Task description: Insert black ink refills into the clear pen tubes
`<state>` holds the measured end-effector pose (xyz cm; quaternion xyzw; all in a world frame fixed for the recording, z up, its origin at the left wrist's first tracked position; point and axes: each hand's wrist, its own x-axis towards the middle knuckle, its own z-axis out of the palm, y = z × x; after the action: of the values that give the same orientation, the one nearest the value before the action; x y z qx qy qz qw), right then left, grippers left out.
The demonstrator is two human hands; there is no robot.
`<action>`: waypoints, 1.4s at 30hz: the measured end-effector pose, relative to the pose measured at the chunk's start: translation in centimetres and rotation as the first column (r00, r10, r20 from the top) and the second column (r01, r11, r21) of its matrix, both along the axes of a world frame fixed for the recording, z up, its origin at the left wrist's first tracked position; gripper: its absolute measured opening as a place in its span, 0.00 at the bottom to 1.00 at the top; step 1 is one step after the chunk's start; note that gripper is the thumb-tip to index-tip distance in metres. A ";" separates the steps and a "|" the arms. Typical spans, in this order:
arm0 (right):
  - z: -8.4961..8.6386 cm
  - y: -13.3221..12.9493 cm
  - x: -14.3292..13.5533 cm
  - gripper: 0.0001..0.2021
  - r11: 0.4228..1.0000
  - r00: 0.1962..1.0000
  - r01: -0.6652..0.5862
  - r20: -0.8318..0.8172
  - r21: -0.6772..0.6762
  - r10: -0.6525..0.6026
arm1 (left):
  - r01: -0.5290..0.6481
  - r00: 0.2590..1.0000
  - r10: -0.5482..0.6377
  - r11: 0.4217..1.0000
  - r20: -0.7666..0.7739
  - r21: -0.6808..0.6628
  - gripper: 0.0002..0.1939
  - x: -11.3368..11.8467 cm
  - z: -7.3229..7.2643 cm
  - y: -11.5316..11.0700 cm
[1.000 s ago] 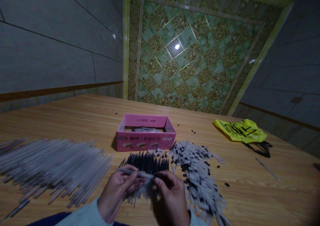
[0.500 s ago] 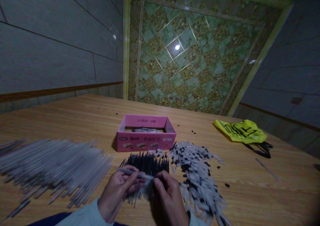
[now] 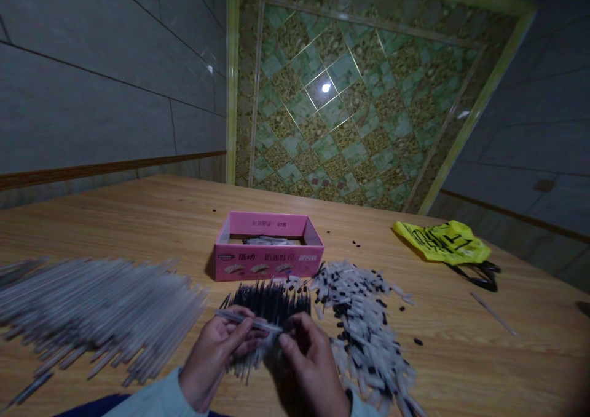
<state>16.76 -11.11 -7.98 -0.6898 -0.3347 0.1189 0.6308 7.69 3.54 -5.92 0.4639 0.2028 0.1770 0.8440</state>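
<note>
My left hand (image 3: 214,349) is closed around a slim translucent pen barrel (image 3: 258,323), which slants slightly down to the right. At the barrel's right end, the thumb and fingers of my right hand (image 3: 311,358) are pinched together; whether a small part sits between them is too blurred to tell. Under both hands lies a bundle of thin black-tipped pen refills (image 3: 265,300). To the left is a broad heap of clear tubes (image 3: 106,306). Close to my right hand spreads a pile of small white and black pen caps and plugs (image 3: 364,318).
A pink open box (image 3: 270,264) holding several pens stands behind the refills. At the right lie a yellow bag (image 3: 442,242) with black handles and a single thin tube (image 3: 493,313). Small black pieces dot the wooden table (image 3: 161,226). Walls rise beyond it.
My right hand has shifted slightly left along the barrel's end. My left hand keeps its hold on the barrel, almost unmoved.
</note>
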 end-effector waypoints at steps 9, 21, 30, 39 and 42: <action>0.0 -0.3 0.8 0.24 0.993 0.999 0.014 -0.032 -0.118 -0.017 | -0.012 1.000 0.012 1.000 -0.001 0.009 0.19 0.1 0.1 0.1; 0.7 -3.4 6.7 0.07 0.590 0.639 0.641 0.767 -0.490 -0.057 | -0.018 1.000 0.019 1.000 -0.020 0.021 0.16 -0.3 0.0 0.4; 1.0 -2.9 5.9 0.06 0.736 0.684 0.575 0.703 -0.358 -0.192 | 0.019 1.000 -0.018 0.994 -0.010 0.103 0.21 -0.3 0.2 0.4; 1.8 -1.7 3.3 0.06 0.993 0.984 0.056 0.165 0.100 -0.072 | -0.061 0.995 0.096 0.715 -0.011 0.697 0.11 0.0 -0.3 1.6; 2.1 -1.7 2.9 0.06 0.992 0.982 0.007 0.185 0.124 -0.030 | -0.028 0.997 0.075 0.648 -0.027 0.761 0.10 -0.1 -0.3 1.7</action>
<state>19.69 -12.82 -5.83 -0.6609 -0.3926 0.0270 0.6390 7.61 5.27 -6.23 0.7733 0.1468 0.2565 0.5610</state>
